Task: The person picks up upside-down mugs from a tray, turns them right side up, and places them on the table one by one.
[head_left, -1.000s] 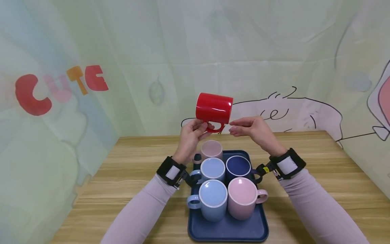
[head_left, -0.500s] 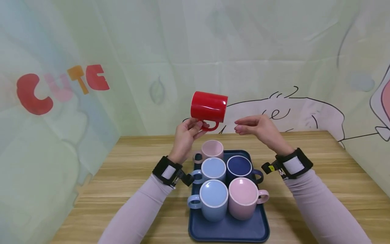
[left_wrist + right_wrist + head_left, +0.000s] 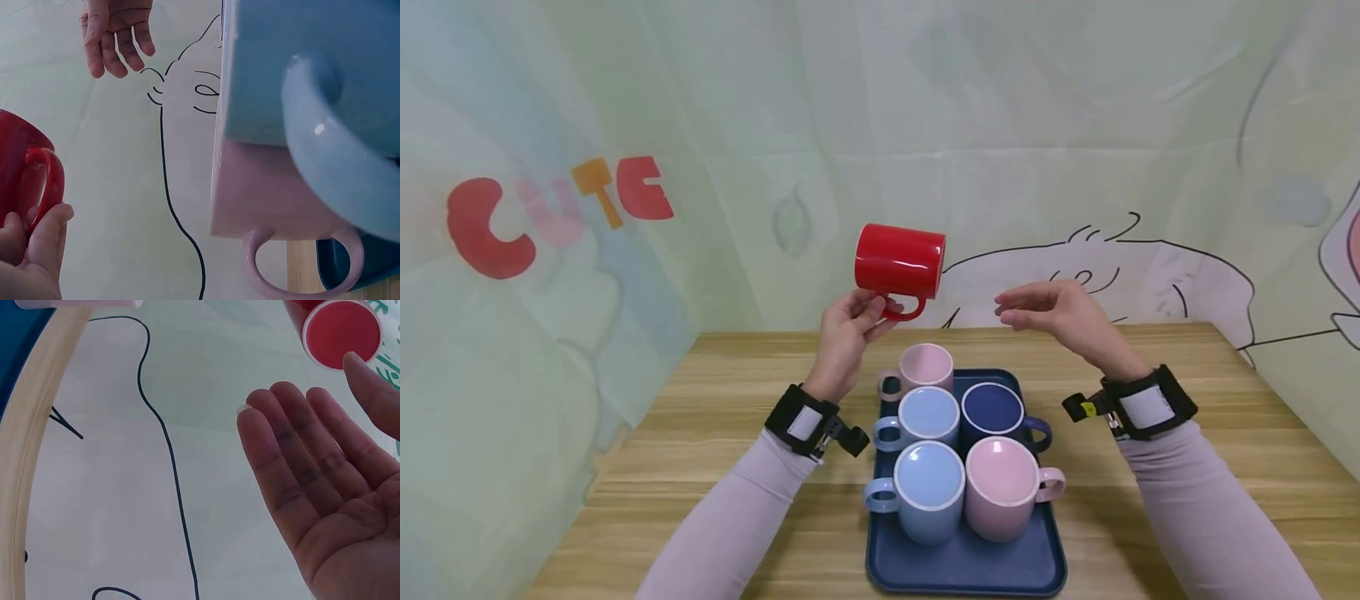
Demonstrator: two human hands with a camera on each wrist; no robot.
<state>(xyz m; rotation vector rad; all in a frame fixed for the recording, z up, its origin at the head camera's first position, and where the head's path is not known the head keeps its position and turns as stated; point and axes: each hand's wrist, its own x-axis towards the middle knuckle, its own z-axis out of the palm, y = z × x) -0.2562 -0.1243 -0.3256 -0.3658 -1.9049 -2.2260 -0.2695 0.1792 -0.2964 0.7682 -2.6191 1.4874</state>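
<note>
My left hand pinches the handle of a red mug and holds it in the air above the far end of the tray. The mug lies on its side, handle downward; in the right wrist view its round red end with a pale rim shows. In the left wrist view the thumb and fingers are at the handle. To the right, apart from the mug, my right hand hovers with relaxed fingers and nothing in them. Its palm and fingers show in the right wrist view.
A dark blue tray on the wooden table carries several mugs: a far pink mug, two light blue mugs, a navy mug and a near pink mug. A printed curtain hangs behind.
The red mug and my left hand have moved left. My right hand has drawn away to the right, widening the gap between it and the mug.
</note>
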